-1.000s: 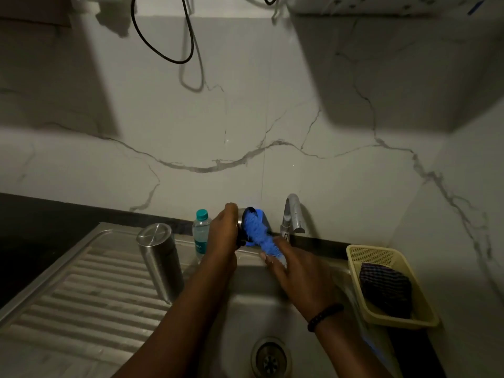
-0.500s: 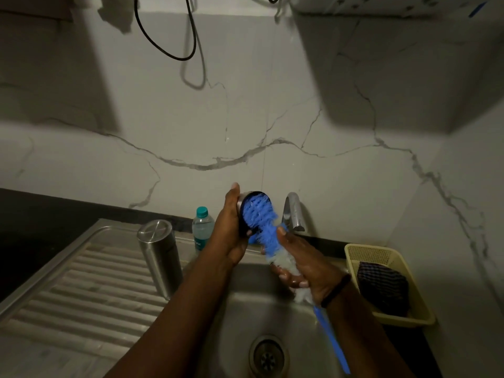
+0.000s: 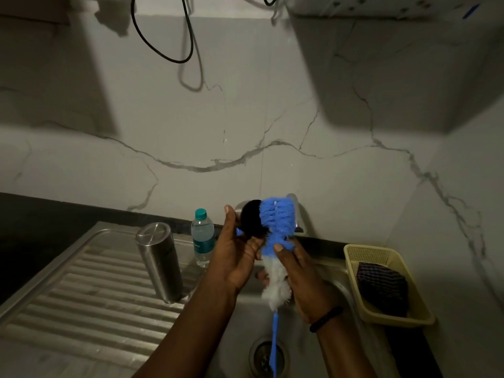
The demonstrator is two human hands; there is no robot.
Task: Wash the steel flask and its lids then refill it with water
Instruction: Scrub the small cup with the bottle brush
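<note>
Your left hand (image 3: 234,257) is raised over the sink (image 3: 338,285), palm turned toward you, thumb up along the left edge and fingers curled around the flask lid (image 3: 252,219). It's a firm wrap, the lid held at the fingertips just in front of the tap (image 3: 296,211). The lid's open side faces you and reads as a dark round hollow with a thin steel rim showing at the top left; its inside is too dim to make out.

Your right hand (image 3: 302,279), with a dark band at the wrist, is closed around the bottle brush (image 3: 276,241) partway down the head, thumb pressed on the blue bristles and fingers folded over the white ones. The blue tip of the brush sits right beside the lid's mouth, touching its right edge. The thin blue handle hangs straight down below your hand toward the drain (image 3: 266,357).

The steel flask (image 3: 159,261) stands upright on the ribbed draining board (image 3: 81,301) to the left, well apart from both hands, with a steel cap on top. A plastic water bottle (image 3: 202,238) with a teal cap stands just behind it. On the right, a yellow basket (image 3: 362,257) holds a dark checked cloth (image 3: 381,287).
</note>
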